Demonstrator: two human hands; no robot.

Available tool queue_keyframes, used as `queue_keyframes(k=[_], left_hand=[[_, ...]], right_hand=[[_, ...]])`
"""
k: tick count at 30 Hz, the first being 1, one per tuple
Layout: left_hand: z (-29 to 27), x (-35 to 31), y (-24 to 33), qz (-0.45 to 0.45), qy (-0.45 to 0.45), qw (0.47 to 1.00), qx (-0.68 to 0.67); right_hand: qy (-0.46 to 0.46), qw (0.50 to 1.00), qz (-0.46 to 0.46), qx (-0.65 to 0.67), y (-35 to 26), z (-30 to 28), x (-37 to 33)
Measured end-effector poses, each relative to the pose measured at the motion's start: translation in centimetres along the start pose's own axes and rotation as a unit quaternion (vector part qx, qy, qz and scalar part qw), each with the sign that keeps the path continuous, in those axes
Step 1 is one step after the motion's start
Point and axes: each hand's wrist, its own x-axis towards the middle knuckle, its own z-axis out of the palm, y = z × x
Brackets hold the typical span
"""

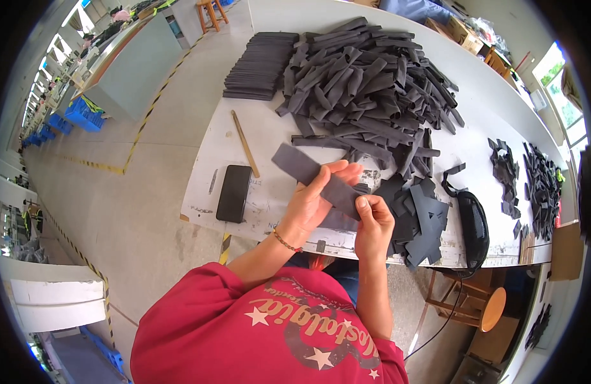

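Observation:
A flat dark grey fabric strip (297, 162) slants between my two hands above the near edge of the table. My left hand (306, 206) holds its middle, thumb on top and fingers stretched beneath. At the strip's lower right end, my right hand (375, 229) pinches it between thumb and fingers. More dark material lies partly hidden under my hands. Just right of my right hand is a loose heap of flat dark pieces (422, 221). Beyond my hands spreads a large jumbled pile of dark folded strips (359, 83).
A neat stack of strips (260, 66) stands at the far left of the white table (209, 144). A thin wooden stick (245, 144) and black phone (233, 194) lie left of my hands. A glossy black oblong object (473, 229) sits right; a wooden stool (493, 309) stands below.

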Motion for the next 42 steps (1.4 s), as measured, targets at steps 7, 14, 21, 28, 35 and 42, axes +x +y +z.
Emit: queue_keyframes(k=[7, 14, 21, 28, 35, 42], left_hand=[[-3.4, 0.3, 2.5, 0.028, 0.162, 0.986, 0.04], [-7.6, 1.6, 1.8, 0.022, 0.181, 0.898, 0.401], [-8.8, 0.9, 1.1, 0.137, 0.141, 0.684, 0.702], [-8.1, 2.4, 1.9, 0.202, -0.111, 0.582, 0.78], [-10.1, 5.1, 0.6, -0.031, -0.125, 0.635, 0.762], [-11.0, 4.9, 0.0, -0.025, -0.14, 0.54, 0.83]], right_hand=[[0.023, 0.977, -0.112, -0.179, -0.2, -0.5, 0.7], [0.063, 0.954, -0.044, -0.289, 2.0, -4.1, 5.5], [0.053, 0.91, -0.061, -0.408, 4.0, -5.0, 5.9], [0.043, 0.879, -0.043, -0.474, 5.0, -5.4, 6.7], [-0.007, 0.817, -0.07, -0.572, 5.5, -5.7, 9.0], [-0.12, 0.82, -0.176, -0.531, 1.2, -3.7, 5.2]])
